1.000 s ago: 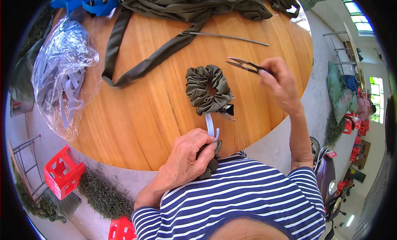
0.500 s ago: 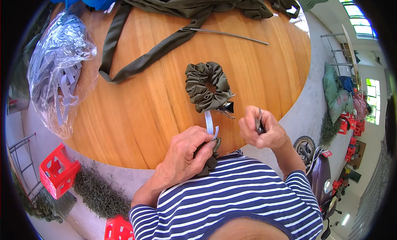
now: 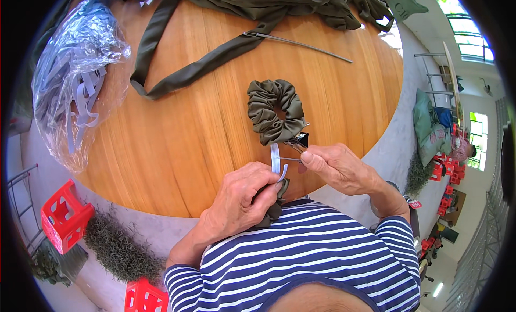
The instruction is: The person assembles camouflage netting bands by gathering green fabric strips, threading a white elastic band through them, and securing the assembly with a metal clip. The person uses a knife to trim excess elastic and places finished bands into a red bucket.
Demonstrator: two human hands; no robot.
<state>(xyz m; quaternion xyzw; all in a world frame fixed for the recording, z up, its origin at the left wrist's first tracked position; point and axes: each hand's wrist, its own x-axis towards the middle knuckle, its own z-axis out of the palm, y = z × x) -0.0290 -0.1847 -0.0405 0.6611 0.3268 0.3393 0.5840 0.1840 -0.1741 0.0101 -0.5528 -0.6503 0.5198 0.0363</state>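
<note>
A gathered olive-green scrunchie [image 3: 264,126] lies on the table in front of me, with a black-and-silver clip [image 3: 299,141] at its lower right edge. From its near side runs a strip of white elastic [image 3: 276,153]. My left hand [image 3: 239,191] pinches the elastic near its loose end and also grips a bunched piece of olive fabric [image 3: 269,218] by my shirt. Small thread snips [image 3: 290,160] are in my right hand [image 3: 344,169], which is closed around them. Their thin blade reaches across to the elastic. Most of the snips is hidden behind the fingers.
The round wooden table [image 3: 183,151] holds a clear plastic bag [image 3: 75,81] of pale elastic on the left. A heap of olive fabric strips [image 3: 269,8] lies at the far side, near a thin metal rod [image 3: 306,47]. A red stool [image 3: 64,215] stands on the floor at left.
My right hand has moved left and turned, bringing the snips' blade to the elastic. The left hand keeps its hold. The view has shifted slightly.
</note>
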